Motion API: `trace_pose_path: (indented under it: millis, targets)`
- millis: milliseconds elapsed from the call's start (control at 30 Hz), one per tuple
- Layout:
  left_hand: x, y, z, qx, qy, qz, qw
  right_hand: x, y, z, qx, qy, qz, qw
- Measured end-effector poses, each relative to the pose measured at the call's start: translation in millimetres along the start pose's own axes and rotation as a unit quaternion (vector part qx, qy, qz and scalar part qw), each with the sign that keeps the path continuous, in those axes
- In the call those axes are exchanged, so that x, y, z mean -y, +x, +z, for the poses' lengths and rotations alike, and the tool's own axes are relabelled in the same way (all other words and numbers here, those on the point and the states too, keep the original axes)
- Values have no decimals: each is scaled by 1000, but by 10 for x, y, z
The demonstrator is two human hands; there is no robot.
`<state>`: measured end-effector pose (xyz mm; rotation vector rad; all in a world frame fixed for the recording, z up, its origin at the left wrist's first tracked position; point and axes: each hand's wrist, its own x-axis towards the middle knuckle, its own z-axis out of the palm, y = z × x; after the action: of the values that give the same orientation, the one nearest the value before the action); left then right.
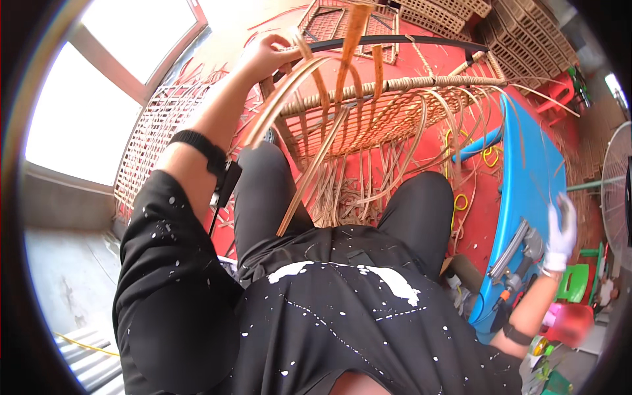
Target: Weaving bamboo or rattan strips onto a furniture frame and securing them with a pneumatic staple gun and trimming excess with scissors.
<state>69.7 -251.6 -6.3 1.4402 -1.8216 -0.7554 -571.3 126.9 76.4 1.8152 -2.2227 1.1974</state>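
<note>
My bare left hand (264,58) is closed on the upper corner of a woven rattan frame (395,84), at the end of its dark curved bar (388,41). Loose flat rattan strips (289,92) hang from the frame close to that hand, some reaching down between my knees. Orange-brown strips (353,49) stand up over the frame's wrapped rail. Far to the right, my right hand (561,230) wears a white glove. Its fingers are stretched and apart over the blue table (530,158), beside a grey nail gun (512,250).
Cut strips (355,191) litter the red floor (477,217) under the frame. A yellow hose (459,203) runs by the blue table. Woven panels (161,131) lean on the left, with stacked woven pieces (526,39) at the back right. A fan (615,191) and green stool (574,283) stand right.
</note>
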Motion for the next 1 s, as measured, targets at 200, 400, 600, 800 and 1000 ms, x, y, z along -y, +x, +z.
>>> trace_pose_path:
  millis: [200, 400, 600, 800, 1000]
  targets:
    - [-8, 128, 43, -54, 0, -46, 997, 2187, 746, 1643, 171, -7, -357, 918]
    - [236, 333, 137, -33, -123, 24, 992, 2692, 1211, 3170, 294, -105, -371, 875]
    - [525, 399, 167, -276, 83, 255, 923, 2830, 1370, 3811, 306, -178, -302, 885]
    - [1558, -1200, 300, -194, -57, -115, 973, 2913, 1901, 4224, 217, -161, -398, 877]
    - [2336, -2325, 633, -19, -19, -260, 965, 3265, 2678, 4494, 263, -231, -288, 891]
